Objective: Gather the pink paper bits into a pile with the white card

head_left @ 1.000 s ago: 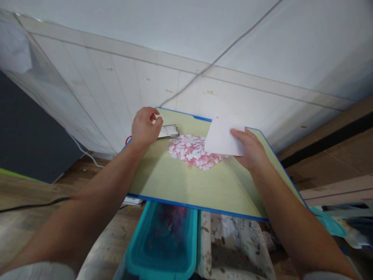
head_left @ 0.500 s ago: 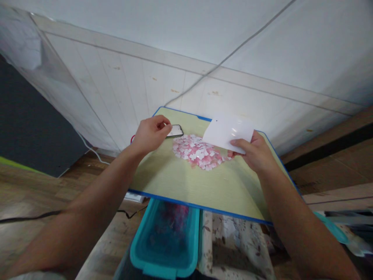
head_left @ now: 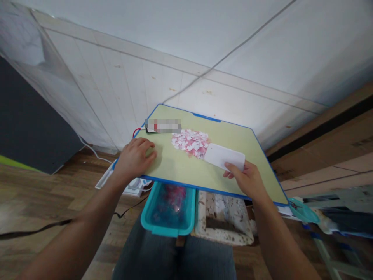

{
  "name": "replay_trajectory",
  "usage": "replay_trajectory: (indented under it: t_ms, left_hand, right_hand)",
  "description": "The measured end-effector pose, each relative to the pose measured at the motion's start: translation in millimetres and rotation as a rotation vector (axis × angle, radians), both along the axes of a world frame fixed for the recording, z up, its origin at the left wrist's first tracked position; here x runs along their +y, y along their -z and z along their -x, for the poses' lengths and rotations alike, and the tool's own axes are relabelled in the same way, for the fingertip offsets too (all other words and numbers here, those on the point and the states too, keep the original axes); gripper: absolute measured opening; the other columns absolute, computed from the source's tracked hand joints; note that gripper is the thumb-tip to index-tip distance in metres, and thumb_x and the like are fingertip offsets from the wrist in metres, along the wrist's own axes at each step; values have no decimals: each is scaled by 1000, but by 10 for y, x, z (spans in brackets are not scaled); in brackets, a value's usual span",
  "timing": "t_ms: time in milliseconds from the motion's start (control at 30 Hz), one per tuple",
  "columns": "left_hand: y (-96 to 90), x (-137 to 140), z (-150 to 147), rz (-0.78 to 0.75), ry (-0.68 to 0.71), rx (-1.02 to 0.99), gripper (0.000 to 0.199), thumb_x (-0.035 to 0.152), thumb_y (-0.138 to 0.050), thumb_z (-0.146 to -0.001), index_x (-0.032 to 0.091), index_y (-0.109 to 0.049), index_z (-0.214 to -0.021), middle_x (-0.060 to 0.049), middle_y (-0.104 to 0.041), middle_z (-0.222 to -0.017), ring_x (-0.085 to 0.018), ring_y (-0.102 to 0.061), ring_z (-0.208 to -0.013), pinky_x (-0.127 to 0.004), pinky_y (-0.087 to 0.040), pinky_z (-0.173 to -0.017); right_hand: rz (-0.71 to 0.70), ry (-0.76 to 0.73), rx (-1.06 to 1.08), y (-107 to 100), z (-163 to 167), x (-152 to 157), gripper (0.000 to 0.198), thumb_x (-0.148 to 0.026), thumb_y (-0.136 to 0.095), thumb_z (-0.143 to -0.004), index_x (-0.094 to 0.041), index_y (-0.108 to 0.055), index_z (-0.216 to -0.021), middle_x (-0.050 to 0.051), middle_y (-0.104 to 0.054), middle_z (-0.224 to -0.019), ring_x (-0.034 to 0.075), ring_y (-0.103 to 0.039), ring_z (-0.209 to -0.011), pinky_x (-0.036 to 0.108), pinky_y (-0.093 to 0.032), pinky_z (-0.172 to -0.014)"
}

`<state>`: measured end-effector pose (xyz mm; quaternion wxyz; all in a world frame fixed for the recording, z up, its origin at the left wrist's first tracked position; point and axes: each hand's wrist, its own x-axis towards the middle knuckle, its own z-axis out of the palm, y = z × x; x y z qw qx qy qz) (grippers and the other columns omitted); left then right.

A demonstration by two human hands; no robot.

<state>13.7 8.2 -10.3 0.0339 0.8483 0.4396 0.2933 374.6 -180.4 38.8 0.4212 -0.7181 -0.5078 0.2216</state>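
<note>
My right hand [head_left: 243, 175] grips a flat white card [head_left: 223, 155] by its right end, thumb on top. The card's left end lies over or just above the right edge of a heap of small white and pink paper-like pieces [head_left: 189, 142]; contact I cannot tell. At the left side of the pale yellow tabletop [head_left: 177, 169], my left hand [head_left: 138, 155] is open and holds nothing, its fingers loosely bent and the thumb apart. Beyond it lies a phone [head_left: 150, 131], partly blurred out, with a red cable [head_left: 136, 132] beside it.
Below the table's front edge, a teal tub [head_left: 169, 221] holds pink and dark contents. Next to it stands a stained white foam box [head_left: 221, 233]. A white panelled wall [head_left: 122, 81] rises behind the table, and a cardboard box [head_left: 335, 140] is at the right.
My left hand has drawn back from the phone toward the table's left front edge. My right hand has lowered the card, which is now flatter beside the heap. The view has shifted.
</note>
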Motion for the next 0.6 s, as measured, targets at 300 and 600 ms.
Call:
replay_trajectory:
  t_ms: [300, 600]
  left_hand:
    - [5, 33, -3, -2, -22, 37, 28, 41, -58, -90, 23, -70, -109, -11, -70, -118, -33, -62, -114, -49, -47, -106]
    - [22, 48, 0, -1, 11, 39, 28, 39, -58, -90, 23, -68, -111, -11, -69, -119, -33, -62, -116, -48, -46, -109]
  right_hand:
    - [10, -16, -166, 44, 50, 56, 35, -50, -61, -94, -19, -75, -86, 4, -77, -74, 21, -69, -68, 32, -51, -68]
    - [5, 46, -180, -74, -7, 39, 31, -44, -64, -88, -19, -73, -72, 3, -72, -65, 20, -62, -58, 32, -46, -59]
